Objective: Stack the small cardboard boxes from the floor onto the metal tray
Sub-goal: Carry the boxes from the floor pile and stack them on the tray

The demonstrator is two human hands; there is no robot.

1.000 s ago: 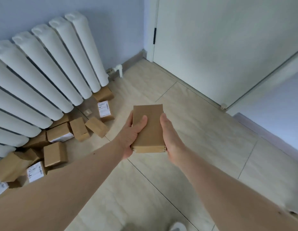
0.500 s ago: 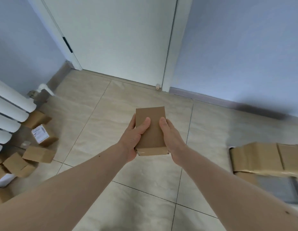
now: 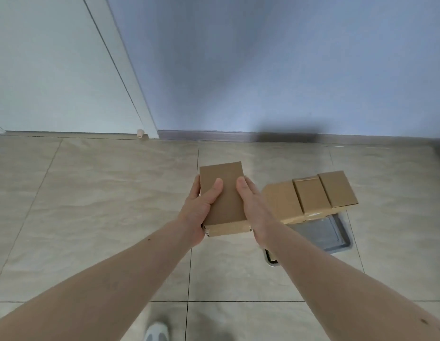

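I hold one small cardboard box point(image 3: 222, 201) at the centre of the frame, clear of the floor, with both hands. My left hand point(image 3: 198, 215) wraps the box's left edge, thumb curled over the top face. My right hand point(image 3: 253, 207) clamps the right edge, thumb on the top face; its other fingers are hidden behind the box. The box lies flat, long axis pointing away from me.

The metal tray point(image 3: 337, 238) sits on the tiled floor point(image 3: 103, 193) at centre right of the frame, just right of my right wrist. A row of stacked boxes point(image 3: 310, 195) already fills its far part; whether they form one layer or two, I cannot tell. Bare metal shows on the near part, towards the lower right.

Procedure, as I judge it:
1. Carry the box rightward, level, until it is above the bare near part of the tray.
2. Align its long edges parallel to those of the boxes in the row, so the rows pack without gaps.
3. Lower it flat. Do not drop one end first; a tilted landing may nudge the row.
4. Slide it until it touches the row, then release both thumbs together.

Risk: my right forearm passes close to the row's near corner; keep it raised during the transfer.
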